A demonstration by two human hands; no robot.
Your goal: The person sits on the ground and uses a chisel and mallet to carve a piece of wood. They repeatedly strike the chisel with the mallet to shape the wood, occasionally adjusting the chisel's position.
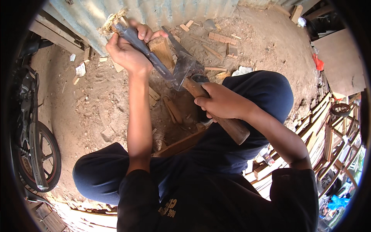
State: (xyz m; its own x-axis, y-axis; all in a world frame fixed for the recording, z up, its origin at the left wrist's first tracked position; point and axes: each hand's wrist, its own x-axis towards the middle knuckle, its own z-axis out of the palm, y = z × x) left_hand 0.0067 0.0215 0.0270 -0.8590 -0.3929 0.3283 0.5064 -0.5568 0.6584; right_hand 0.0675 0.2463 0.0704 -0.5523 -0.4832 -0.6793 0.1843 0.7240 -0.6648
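Near the top, my left hand (125, 54) holds a long dark tool (156, 63) at its upper end, which has a wooden piece and frayed straw-coloured fibres (112, 23). Its lower end meets a dark, broad metal head (181, 69); whether they touch is unclear. My right hand (214, 100) is closed round the thick wooden handle (234, 129) of that metal-headed tool. A wooden block (162, 50) stands behind the dark tool, beside a narrow dark metal strip (172, 38) partly hidden by the head.
I sit low over a dirt floor (92, 108) scattered with wood offcuts (222, 37). Corrugated sheeting (81, 17) rises ahead. A motorbike wheel (48, 156) is at left. At right are a board (338, 60), a red scrap (317, 62) and piled slats (317, 120).
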